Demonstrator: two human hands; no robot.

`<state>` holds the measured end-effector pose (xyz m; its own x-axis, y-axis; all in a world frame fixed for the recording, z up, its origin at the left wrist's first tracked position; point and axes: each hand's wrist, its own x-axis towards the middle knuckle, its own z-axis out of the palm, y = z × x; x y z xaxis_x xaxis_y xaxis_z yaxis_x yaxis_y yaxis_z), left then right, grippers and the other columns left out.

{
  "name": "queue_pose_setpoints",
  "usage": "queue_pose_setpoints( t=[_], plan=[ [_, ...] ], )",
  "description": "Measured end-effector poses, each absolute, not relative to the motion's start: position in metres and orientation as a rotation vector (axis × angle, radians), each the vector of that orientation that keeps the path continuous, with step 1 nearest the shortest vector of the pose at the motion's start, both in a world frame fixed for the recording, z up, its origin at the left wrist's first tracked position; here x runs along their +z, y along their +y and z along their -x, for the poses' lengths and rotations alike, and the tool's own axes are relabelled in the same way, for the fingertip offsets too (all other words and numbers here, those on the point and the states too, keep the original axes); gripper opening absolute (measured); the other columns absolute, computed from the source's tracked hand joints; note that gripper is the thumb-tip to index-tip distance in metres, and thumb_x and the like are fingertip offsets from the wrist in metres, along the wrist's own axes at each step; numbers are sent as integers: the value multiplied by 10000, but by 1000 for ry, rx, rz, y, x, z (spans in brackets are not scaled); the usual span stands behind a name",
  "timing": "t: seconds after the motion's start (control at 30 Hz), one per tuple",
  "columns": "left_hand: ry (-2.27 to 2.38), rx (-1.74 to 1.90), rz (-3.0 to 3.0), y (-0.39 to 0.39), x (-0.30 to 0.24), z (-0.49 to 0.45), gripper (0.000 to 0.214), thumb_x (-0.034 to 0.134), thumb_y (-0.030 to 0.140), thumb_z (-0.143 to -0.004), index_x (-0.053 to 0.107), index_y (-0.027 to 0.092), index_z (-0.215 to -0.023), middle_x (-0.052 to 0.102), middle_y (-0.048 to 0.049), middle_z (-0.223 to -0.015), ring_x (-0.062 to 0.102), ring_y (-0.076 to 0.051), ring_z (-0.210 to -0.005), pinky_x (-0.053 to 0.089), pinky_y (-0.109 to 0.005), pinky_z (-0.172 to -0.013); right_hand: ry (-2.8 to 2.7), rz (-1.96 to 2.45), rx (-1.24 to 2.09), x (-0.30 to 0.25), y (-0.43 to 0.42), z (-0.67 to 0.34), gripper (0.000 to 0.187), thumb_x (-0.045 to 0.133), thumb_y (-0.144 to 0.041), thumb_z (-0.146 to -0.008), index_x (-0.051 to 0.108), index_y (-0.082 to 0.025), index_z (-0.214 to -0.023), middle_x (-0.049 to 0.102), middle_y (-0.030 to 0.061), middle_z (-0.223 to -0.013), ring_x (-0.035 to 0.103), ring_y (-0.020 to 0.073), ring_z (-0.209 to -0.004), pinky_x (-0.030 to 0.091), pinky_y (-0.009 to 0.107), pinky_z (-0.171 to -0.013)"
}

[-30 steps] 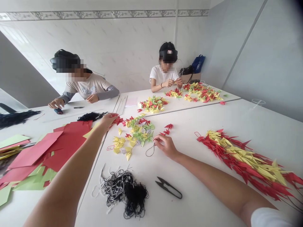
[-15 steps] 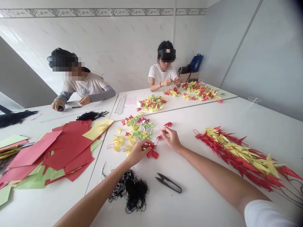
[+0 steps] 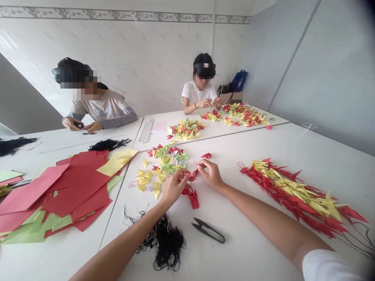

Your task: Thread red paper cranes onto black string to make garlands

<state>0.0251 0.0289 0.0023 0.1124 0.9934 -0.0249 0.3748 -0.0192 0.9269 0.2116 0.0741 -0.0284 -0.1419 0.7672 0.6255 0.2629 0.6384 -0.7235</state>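
My left hand (image 3: pixel 175 185) is closed, its fingertips pinching at a small red folded paper crane (image 3: pixel 193 175) between my hands. Close beside it, my right hand (image 3: pixel 211 172) pinches a thin needle (image 3: pixel 195 161) whose tip sticks out past the fingers. More red folded cranes (image 3: pixel 193 198) hang or lie just below my left fingers; the thread through them is hard to make out. A single red crane (image 3: pixel 206 155) lies beyond my right hand. Left of my hands spreads a pile of yellow, green, white and red folded paper pieces (image 3: pixel 172 158).
Black thread snips (image 3: pixel 208 230) and a tangle of black cord (image 3: pixel 168 242) lie nearest me. A red and yellow crane garland (image 3: pixel 293 191) stretches along the right. Red and green paper sheets (image 3: pixel 79 183) cover the left. Two people work across the table, near another crane pile (image 3: pixel 186 129).
My right hand has come down and closer to my left, the needle with it. The red cranes below my left hand have shifted lower. The person at left has brought both hands together.
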Motion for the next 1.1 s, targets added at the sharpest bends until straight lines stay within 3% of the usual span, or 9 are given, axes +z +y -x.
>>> queue_pose_setpoints(
  t=[0.17,0.3,0.4,0.63,0.8,1.0,1.1],
  plan=[
    [1421,1116,-1463,26,-6,-26,310,470,562,-935,555,266,-974,766,-57,-937,736,-224,-746,510,-304,-607,-1725,845,523,-28,73,-211,206,502,-334,-981,613,-213,-857,645,25,-773,589,171,-701,476,293,-673],
    [1380,1308,-1491,25,-15,-21,271,469,516,-963,577,268,-979,698,-63,-1167,696,-211,-945,531,-331,-797,-1798,770,436,-31,71,-208,189,492,-277,-989,618,-222,-860,635,46,-829,596,195,-791,493,327,-754],
    [1460,1406,-1601,28,-16,-19,271,519,507,-944,631,267,-891,647,-69,-1122,620,-232,-1056,515,-337,-868,-1886,722,430,-34,69,-205,165,493,-254,-993,640,-233,-921,639,54,-864,601,201,-808,507,334,-748],
    [1459,1398,-1510,31,-14,-18,251,578,497,-908,609,256,-841,584,-19,-781,571,-185,-728,485,-297,-671,-1852,776,488,-34,65,-199,76,555,-218,-953,626,-224,-927,637,24,-806,596,184,-747,506,329,-762],
    [1395,1410,-1351,32,-15,-20,287,626,503,-881,586,223,-838,537,27,-702,468,-113,-544,399,-243,-536,-1932,710,417,-34,62,-197,106,525,-187,-969,608,-226,-916,652,9,-802,588,167,-713,502,374,-878],
    [1333,1468,-1253,36,-21,-19,285,627,481,-908,591,203,-858,517,61,-520,486,-103,-494,405,-215,-559,-2090,563,245,-31,58,-197,122,505,-150,-973,599,-214,-930,625,34,-801,568,189,-739,504,324,-694],
    [1327,1470,-1252,37,-23,-20,312,608,478,-924,552,202,-790,531,58,-505,500,-103,-484,408,-219,-563,-2115,544,217,-29,57,-196,124,502,-146,-976,601,-214,-945,627,41,-815,564,194,-746,509,326,-688]
  ],
)
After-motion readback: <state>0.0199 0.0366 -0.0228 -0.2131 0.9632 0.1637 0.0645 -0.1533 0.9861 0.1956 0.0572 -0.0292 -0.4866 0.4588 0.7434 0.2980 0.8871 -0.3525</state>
